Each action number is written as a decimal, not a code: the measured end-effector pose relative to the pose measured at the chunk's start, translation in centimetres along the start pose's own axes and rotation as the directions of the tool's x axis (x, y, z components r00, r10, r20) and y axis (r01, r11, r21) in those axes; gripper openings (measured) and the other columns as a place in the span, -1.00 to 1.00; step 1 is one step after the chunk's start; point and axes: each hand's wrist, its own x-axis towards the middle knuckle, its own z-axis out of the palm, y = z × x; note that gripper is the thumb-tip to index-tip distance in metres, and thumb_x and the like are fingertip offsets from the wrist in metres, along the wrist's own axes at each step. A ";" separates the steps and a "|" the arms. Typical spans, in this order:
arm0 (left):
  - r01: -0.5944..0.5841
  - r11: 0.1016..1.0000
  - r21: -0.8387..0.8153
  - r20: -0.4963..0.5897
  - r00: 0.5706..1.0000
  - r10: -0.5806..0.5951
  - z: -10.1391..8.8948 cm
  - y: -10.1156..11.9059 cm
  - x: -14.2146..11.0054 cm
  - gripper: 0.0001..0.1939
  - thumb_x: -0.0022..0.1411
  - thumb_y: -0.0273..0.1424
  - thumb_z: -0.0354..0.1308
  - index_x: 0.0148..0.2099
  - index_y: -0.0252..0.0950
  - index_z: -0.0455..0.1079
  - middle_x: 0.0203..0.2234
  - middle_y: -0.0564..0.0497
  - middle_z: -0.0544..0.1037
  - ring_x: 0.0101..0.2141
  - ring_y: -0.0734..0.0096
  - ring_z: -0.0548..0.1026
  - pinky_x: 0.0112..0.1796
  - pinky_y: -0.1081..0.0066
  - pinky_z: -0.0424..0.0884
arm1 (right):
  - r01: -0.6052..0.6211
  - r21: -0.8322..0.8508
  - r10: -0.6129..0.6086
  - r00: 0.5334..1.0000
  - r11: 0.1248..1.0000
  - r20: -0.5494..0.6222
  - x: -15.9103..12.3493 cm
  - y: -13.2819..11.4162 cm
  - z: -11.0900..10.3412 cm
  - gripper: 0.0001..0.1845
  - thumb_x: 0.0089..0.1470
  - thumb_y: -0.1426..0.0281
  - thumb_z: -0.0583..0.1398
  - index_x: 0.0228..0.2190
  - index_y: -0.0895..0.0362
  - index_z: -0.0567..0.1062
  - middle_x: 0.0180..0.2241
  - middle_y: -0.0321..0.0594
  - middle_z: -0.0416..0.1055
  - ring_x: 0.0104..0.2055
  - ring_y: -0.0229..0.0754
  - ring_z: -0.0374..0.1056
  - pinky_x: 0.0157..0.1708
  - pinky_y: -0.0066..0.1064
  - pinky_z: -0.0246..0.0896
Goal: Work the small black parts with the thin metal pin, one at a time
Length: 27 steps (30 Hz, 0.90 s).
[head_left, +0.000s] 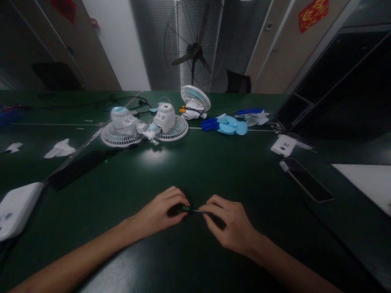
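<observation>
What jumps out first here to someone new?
Probably the white fans: two face-down side by side at left of centre on the green table, a third tilted up behind them to the right. Then the two bare hands, left and right, nearly meeting front and centre over a small green part and a thin metal shaft.
</observation>
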 end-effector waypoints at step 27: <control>-0.031 0.999 0.009 0.080 0.996 0.030 0.2 0.1 0.2 -0.85 0.45 -0.45 0.20 0.04 -0.23 0.45 -0.15 -0.06 0.54 -0.09 0.25 0.48 -0.05 0.27 0.40 | -0.012 0.131 0.015 1.000 0.991 -0.021 0.5 -1.1 0.5 -0.77 0.38 0.43 0.17 -0.03 0.04 0.60 -0.17 -0.19 0.50 -0.24 -0.18 0.48 -0.23 -0.35 0.35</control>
